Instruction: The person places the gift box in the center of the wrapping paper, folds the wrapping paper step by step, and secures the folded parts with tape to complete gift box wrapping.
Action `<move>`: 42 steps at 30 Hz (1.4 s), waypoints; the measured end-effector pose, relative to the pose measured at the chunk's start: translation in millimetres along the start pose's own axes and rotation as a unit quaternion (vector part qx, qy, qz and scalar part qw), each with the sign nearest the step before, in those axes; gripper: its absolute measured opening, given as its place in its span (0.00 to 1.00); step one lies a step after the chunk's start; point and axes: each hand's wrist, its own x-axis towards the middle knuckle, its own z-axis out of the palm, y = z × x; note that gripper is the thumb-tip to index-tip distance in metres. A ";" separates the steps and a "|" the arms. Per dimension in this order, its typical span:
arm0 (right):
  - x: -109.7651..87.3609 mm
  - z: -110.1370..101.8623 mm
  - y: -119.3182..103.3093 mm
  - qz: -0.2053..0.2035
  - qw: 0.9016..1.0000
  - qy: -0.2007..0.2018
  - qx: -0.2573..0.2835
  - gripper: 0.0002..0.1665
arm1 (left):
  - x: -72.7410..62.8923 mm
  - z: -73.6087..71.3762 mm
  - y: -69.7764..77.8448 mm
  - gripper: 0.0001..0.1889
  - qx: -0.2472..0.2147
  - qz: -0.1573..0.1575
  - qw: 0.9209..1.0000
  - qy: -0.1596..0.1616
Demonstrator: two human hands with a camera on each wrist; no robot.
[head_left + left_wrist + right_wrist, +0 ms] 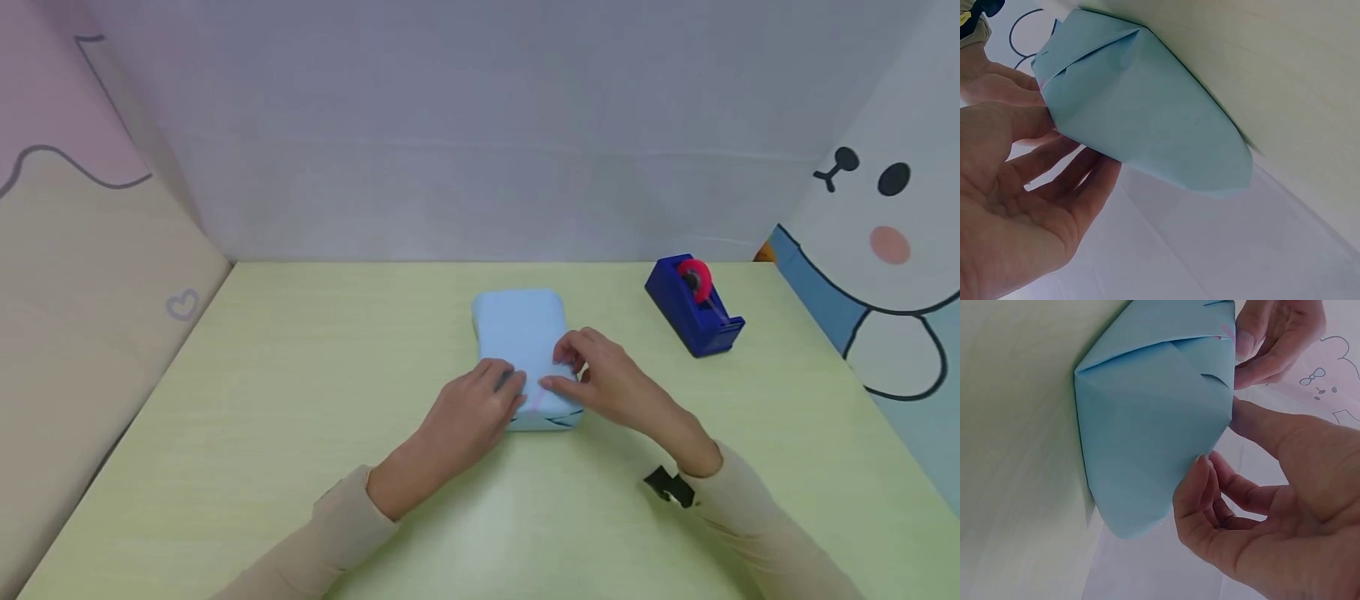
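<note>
From where I'm standing, the table (300,350) shows a pale yellow-green top with a faint grain running across it. A package (517,321) in light blue wrapping lies flat near its middle, corners rounded, the wrapping's folds showing at the near end. Off to the right and farther back sits a dark blue tape dispenser (684,321), set at a slant, well apart from the package.
</note>
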 end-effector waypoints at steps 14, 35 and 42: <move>-1.0 -5.4 -4.3 0.129 0.991 -0.006 0.025 0.22 | -1.2 0.9 -0.9 0.37 -0.065 -0.189 0.979 -0.051; -0.9 -4.1 -0.2 0.140 0.987 -0.062 0.044 0.31 | 1.5 2.5 -12.9 0.40 -0.233 -0.240 0.939 -0.084; -1.2 -5.0 -2.0 0.140 0.987 -0.048 0.057 0.31 | 2.6 1.2 -11.7 0.40 -0.245 -0.255 0.934 -0.049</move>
